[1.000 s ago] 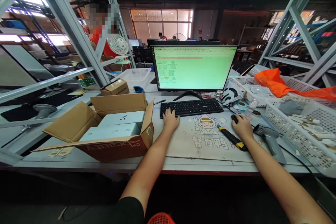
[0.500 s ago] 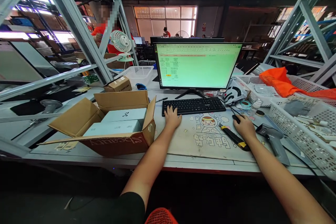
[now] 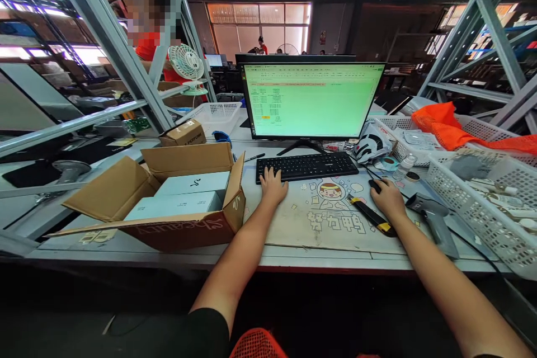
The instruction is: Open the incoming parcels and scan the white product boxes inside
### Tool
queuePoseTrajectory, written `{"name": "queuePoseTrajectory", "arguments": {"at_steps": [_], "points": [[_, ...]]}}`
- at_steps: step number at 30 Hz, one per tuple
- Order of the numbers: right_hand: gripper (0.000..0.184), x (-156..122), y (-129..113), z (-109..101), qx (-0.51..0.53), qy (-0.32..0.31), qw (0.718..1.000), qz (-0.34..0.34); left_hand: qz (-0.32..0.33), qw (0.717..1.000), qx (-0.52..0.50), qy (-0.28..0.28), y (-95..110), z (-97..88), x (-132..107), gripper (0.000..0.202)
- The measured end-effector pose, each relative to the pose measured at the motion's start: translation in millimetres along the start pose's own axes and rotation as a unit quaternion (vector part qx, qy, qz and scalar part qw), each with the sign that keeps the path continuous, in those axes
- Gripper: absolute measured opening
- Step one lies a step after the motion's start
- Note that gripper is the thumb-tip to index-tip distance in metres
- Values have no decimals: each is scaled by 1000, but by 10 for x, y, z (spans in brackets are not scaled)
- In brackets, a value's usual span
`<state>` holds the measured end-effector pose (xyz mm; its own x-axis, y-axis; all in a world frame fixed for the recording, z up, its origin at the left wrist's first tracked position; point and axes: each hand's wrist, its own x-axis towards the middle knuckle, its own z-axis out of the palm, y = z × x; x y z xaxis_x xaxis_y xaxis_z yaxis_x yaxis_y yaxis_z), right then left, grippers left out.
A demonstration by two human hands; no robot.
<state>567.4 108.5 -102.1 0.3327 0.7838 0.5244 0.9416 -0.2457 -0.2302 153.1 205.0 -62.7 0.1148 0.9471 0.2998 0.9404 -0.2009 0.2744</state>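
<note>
My left hand (image 3: 273, 185) rests with its fingers spread on the left end of a black keyboard (image 3: 312, 166). Over a dark computer mouse (image 3: 375, 184), my right hand (image 3: 388, 199) is closed, its palm covering part of it. Behind the keyboard stands a monitor (image 3: 312, 102) showing a green spreadsheet. A yellow and black box cutter (image 3: 371, 216) lies on the printed desk mat (image 3: 289, 229), left of my right forearm. Just right of that forearm is a grey barcode scanner (image 3: 432, 218). Left of my left arm, an open cardboard box (image 3: 180, 235) holds pale blue boxes (image 3: 176, 205).
White plastic baskets (image 3: 482, 218) line the right side, one with an orange mesh cloth (image 3: 440, 123) over it. A small perfume carton (image 3: 184, 132) and a green fan (image 3: 185, 62) are at the back left. Metal frame posts (image 3: 104, 39) flank the table. A person in red (image 3: 146, 47) stands beyond.
The view has shifted slightly, so the table things sit a little further left and higher. Both hands keep their places on the keyboard and mouse. The person in red beyond has moved left.
</note>
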Motion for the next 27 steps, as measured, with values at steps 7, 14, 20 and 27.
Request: {"name": "queuePoseTrajectory", "arguments": {"at_steps": [7,14,20,27], "points": [[45,-21,-27,-34,-12,0,1000,1,24,1000,4,-12,23,7,4,67],[45,-21,-72,-90,-23,7,999,28,19,1000,7,-1,40,-12,-16,68],[45,-21,-102,-140,-29,-1,998,55,8,1000,11,-7,36,-6,-2,65],[44,-19,-138,-196,-28,-10,997,73,2,1000,19,-20,37,-20,17,65]]}}
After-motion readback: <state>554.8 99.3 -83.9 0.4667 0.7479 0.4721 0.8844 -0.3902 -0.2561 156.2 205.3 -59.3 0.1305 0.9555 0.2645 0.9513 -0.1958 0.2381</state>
